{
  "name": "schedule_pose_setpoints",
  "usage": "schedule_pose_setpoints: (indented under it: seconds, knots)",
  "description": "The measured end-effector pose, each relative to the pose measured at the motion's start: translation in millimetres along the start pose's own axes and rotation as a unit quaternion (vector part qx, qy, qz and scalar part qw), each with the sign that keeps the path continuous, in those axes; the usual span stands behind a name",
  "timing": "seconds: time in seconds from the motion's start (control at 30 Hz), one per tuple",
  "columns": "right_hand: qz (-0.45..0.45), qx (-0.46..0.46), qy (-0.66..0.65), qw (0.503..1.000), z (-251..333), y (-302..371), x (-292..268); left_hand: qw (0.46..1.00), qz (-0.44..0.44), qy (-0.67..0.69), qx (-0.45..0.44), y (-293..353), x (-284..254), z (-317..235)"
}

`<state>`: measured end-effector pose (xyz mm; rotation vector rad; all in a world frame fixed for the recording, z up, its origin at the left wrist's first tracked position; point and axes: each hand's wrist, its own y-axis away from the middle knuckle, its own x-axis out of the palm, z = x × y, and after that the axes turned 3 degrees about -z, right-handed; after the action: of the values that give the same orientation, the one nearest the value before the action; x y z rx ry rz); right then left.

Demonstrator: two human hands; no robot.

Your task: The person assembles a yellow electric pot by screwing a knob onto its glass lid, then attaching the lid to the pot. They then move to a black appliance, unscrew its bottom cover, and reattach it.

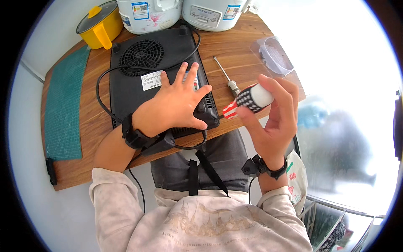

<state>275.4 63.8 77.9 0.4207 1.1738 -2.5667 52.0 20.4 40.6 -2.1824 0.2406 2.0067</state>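
Observation:
A black induction cooker [130, 92] lies upside down on the wooden table, its round fan grille [142, 54] facing up. My left hand [172, 103] rests on its near right part with the fingers spread. In my right hand [280, 119] is a stubby tool [247, 100] with a white end, a black-and-white checked middle and a red-and-white striped front. From that front a short dark shaft reaches toward the cooker's near right corner; whether it touches is unclear. A black power cord [98, 90] loops over the cooker. Beyond my right hand lies a screwdriver [226, 75].
A green cutting mat [65, 105] covers the table's left side. Along the back stand a yellow pot [103, 31] and two white rice cookers [149, 19]. A clear plastic container [275, 56] sits at the right edge. A black marker-like object [51, 171] lies at the near left corner.

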Motion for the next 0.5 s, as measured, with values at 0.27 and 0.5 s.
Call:
schedule_pose_setpoints:
  seconds: [0.27,0.5]
  knots:
    - [-0.024,-0.015,-0.038,0.999,-3.9,-1.0,3.8,1.000,0.020,0.005,-0.010,-2.0,-4.3,-2.1]
    - [0.009,0.001,0.016,1.000,1.2,-2.3,-4.1,1.000,0.018,0.009,-0.011,-0.9,-4.9,-2.4]
